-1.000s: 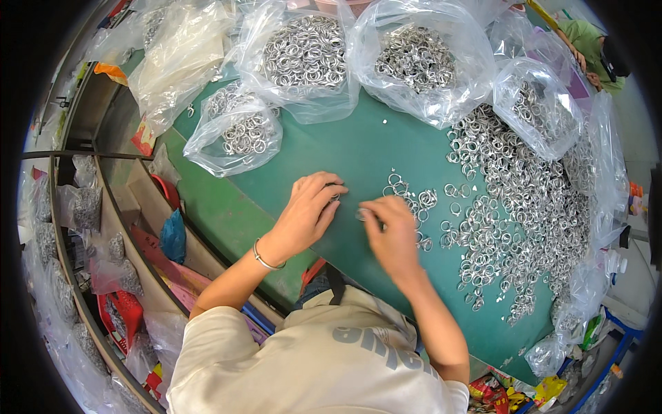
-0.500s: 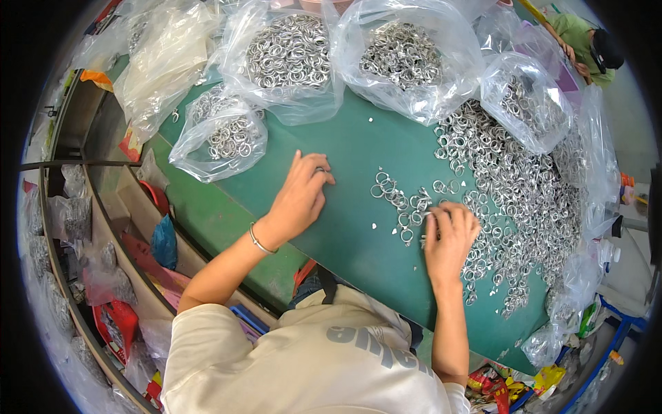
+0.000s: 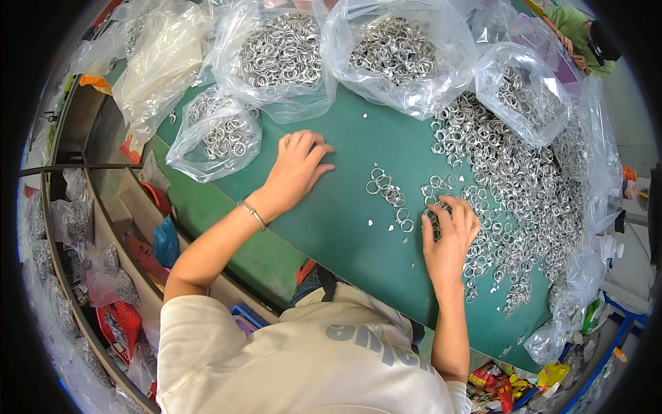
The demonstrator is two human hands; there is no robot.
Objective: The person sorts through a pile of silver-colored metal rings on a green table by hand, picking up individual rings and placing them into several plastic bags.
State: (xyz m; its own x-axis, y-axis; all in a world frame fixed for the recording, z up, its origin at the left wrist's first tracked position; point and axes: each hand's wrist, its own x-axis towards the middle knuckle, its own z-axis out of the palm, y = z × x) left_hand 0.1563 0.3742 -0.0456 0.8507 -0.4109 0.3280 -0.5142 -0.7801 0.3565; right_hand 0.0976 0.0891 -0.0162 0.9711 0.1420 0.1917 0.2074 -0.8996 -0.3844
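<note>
I've split off a short row of rings (image 3: 390,194); right hand's (image 3: 448,243) grip, I can't tell; left hand's (image 3: 295,170), apart.

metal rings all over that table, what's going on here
A person is handling metal rings at a green table. The right hand has its fingertips at loose rings beside a big heap. The left hand is over the table near a small bag of rings; whether its grip holds one can't be seen. Larger open bags line the far side.
</note>
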